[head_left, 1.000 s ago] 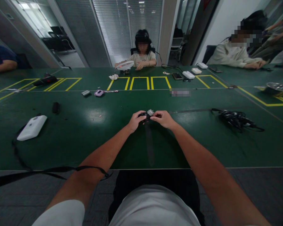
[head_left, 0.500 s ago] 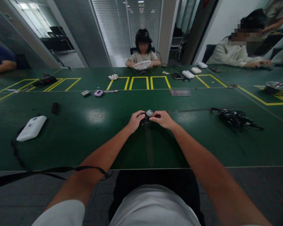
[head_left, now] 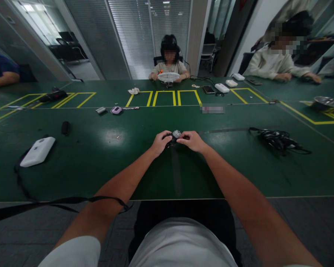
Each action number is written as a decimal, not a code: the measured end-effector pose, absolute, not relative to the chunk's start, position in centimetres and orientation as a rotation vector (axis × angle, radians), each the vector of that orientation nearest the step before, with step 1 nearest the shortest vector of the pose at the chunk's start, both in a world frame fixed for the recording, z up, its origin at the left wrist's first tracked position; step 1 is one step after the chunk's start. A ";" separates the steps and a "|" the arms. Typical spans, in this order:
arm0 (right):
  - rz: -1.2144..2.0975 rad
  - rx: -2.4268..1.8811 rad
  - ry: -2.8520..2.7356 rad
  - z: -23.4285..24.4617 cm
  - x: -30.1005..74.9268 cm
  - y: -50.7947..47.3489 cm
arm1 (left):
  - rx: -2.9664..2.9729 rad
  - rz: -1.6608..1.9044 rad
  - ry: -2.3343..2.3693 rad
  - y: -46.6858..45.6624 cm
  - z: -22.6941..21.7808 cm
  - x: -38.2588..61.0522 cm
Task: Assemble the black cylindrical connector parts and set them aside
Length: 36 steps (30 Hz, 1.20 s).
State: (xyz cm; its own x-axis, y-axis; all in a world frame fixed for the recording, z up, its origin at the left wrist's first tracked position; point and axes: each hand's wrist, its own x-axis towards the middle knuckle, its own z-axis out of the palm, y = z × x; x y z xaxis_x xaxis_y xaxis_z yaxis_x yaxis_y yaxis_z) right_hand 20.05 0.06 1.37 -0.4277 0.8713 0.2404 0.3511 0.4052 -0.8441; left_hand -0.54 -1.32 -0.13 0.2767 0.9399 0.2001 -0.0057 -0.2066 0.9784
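A coiled black cable (head_left: pixel 172 141) with a grey plug-like end (head_left: pixel 177 133) is between my hands, just above or on the green table. My left hand (head_left: pixel 160 143) is closed on the coil from the left, its thumb over the top. From the right, my right hand (head_left: pixel 192 140) pinches at the cable beside the grey end, thumb and forefinger together. The underside of the coil is hidden by my fingers.
Right of my hands lies a bundle of black cables (head_left: pixel 281 140). At left are a white power bank (head_left: pixel 38 151) with a black strap (head_left: pixel 19 181) and a small black object (head_left: pixel 65 128). Across the table (head_left: pixel 139 163), a person (head_left: pixel 169 66) holds a white dish-like thing.
My hands and the cable have hardly moved. The person opposite has tilted the white dish-like thing, and the person at right has shifted their hands.
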 end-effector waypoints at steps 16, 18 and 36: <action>0.983 -1.043 -1.960 1.3 20.0 0.0 | 1.496 1.121 0.955 -1.2 0.0 -0.5; 0.992 -1.042 -1.958 1.3 20.0 0.0 | 1.502 1.110 0.949 -1.2 -0.1 -0.5; 0.959 -1.030 -1.994 1.3 20.0 -0.1 | 1.527 1.105 0.916 -1.0 -0.5 -0.9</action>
State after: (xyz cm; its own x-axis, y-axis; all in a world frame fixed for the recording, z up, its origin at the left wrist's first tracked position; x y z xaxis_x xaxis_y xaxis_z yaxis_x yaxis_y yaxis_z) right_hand 20.02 -0.08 1.32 -0.4499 0.8618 0.2342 0.3548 0.4131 -0.8387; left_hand -0.87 -0.98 -0.46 0.2955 0.9344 0.1988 0.0221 -0.2147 0.9764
